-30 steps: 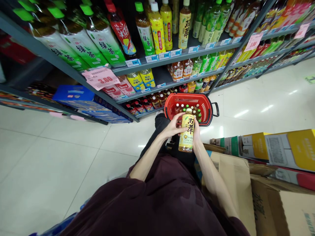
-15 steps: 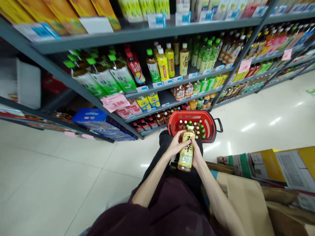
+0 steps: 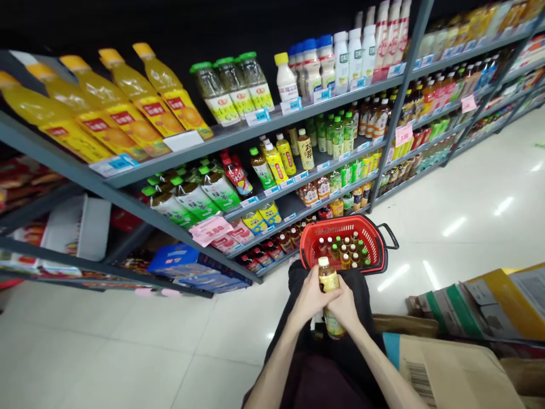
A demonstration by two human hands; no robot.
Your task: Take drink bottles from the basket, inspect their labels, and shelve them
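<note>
A yellow-labelled drink bottle (image 3: 333,325) with a pale cap is held upright, leaning slightly, in front of my knees. My left hand (image 3: 314,295) wraps round its left side, and my right hand (image 3: 342,304) closes on its right side; the fingers of both overlap across the label and hide part of it. Just beyond the bottle stands a red shopping basket (image 3: 380,227) on the floor, with several small capped bottles (image 3: 346,257) upright inside it.
A grey shelf unit (image 3: 255,128) full of drinks runs along the front. Cardboard boxes (image 3: 451,363) are piled close on my right. Blue cartons (image 3: 183,261) sit low at the left. Pale floor tiles (image 3: 140,346) spread out at the left.
My view has tilted up, so more of the upper shelf shows and the basket sits lower in the picture. My hands have shifted round the bottle and now cover more of its label.
</note>
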